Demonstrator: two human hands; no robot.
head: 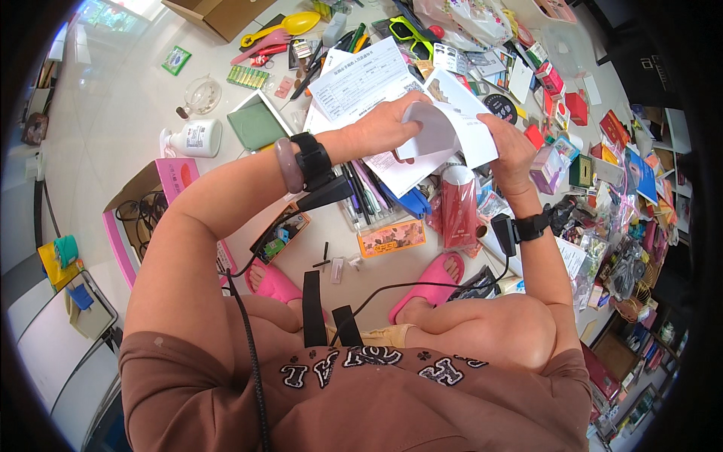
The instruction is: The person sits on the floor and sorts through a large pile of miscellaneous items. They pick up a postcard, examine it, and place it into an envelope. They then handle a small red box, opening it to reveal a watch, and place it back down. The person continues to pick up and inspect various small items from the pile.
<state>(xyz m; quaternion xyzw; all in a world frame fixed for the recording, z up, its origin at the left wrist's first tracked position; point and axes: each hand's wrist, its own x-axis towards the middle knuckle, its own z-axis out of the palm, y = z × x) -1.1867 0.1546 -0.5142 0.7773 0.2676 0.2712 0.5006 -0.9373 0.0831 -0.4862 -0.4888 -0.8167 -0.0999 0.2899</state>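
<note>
My left hand [390, 127] and my right hand [511, 150] grip a curled white paper sheet [469, 133] between them, above the cluttered floor. The sheet bends over near my left thumb, and some print shows on its right part. Beneath and beyond my left hand lies a printed paper form [361, 82]. A second printed sheet [404, 172] lies lower down, partly covered by the held paper. Just under the papers are several pens [361, 195] in a clear tray and a blue pouch [415, 203]. Below the held sheet lies a red packet [458, 209] in clear plastic.
At left are a white pump bottle [197, 138], a green-lined white box [257, 121] and a pink cardboard box [178, 175] holding black cables. An orange patterned box [391, 238] lies before my feet. Mixed packets and small boxes [548, 169] crowd the right side.
</note>
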